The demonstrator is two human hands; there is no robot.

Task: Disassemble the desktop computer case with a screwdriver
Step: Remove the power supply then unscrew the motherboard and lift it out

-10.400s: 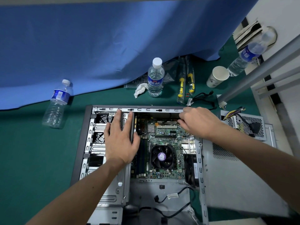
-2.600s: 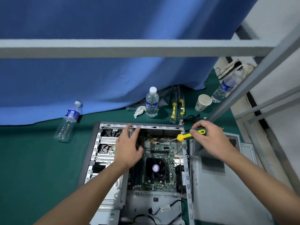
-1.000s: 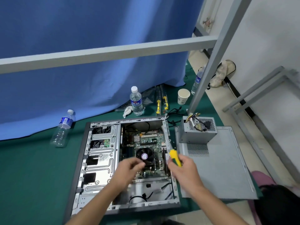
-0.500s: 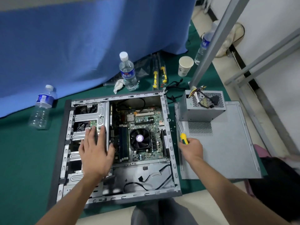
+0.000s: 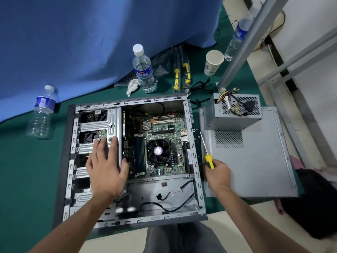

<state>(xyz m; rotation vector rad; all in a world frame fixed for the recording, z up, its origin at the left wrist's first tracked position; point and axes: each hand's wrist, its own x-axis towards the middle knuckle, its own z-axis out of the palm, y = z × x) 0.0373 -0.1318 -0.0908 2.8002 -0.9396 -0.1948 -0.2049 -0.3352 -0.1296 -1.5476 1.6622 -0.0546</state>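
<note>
Bracing the open grey metal desktop computer case [image 5: 194,157], screwdriver now outside its right wall.

Left hand [image 5: 105,168] lies flat, fingers straight, on the silver drive cage [image 5: 99,125]; half a second ago likewise. Right hand [image 5: 218,175] grips the yellow-handled screwdriver [image 5: 207,154], shaft pointing far along the case's right rim, where earlier it worked over the green motherboard [image 5: 160,141]. Case lies on the green mat, near centre. Likely next: rim or rear-wall screws.

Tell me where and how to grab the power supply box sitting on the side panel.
Grip the power supply by its two plain side walls, coming from above with fingers down either side. It stands free on the side panel; avoid its top, where the cable bundle lies over the mesh.
</note>
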